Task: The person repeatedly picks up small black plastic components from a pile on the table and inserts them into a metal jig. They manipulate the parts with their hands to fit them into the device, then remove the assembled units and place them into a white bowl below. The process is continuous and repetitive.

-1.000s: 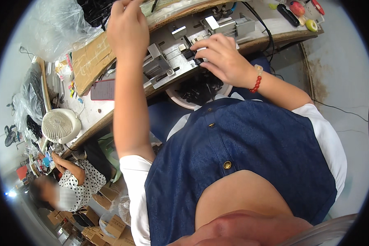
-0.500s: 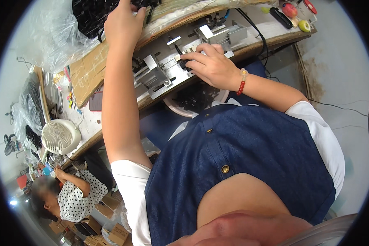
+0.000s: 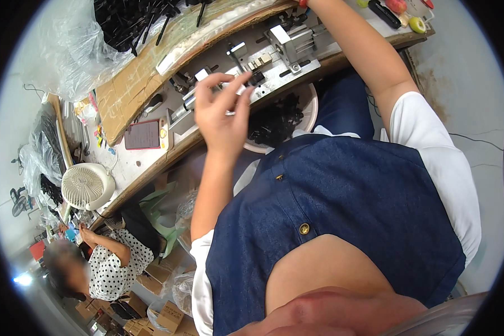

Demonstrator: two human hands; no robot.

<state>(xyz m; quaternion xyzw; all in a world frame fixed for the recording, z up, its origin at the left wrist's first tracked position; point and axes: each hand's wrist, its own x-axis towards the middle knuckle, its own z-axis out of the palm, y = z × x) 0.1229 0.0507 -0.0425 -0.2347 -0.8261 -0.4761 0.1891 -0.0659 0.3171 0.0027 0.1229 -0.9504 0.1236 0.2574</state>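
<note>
A metal clamping jig [image 3: 294,47] with silver blocks and cylinders at both ends is fixed along the bench edge. At its middle sit a small black piece [image 3: 256,78] and a stepped, cream-coloured block [image 3: 260,60]. My left hand [image 3: 225,115] hovers over the jig's left half, thumb and index finger apart beside the black piece; I see nothing held. That hand hides part of the left clamp. My right forearm [image 3: 358,45] reaches past the jig's right end to the top edge, where a red bracelet shows; the hand itself is beyond the picture.
A heap of black parts [image 3: 134,22] lies on plastic and cardboard [image 3: 126,103] behind the jig. Below the bench edge stands a pink basin [image 3: 309,115] of black pieces. Left are a phone [image 3: 142,135] and a white fan [image 3: 87,186]. Another person [image 3: 114,266] sits at lower left.
My left hand has come down from the black heap to the jig. My right hand has left the jig and gone up out of the picture. The phone is now uncovered.
</note>
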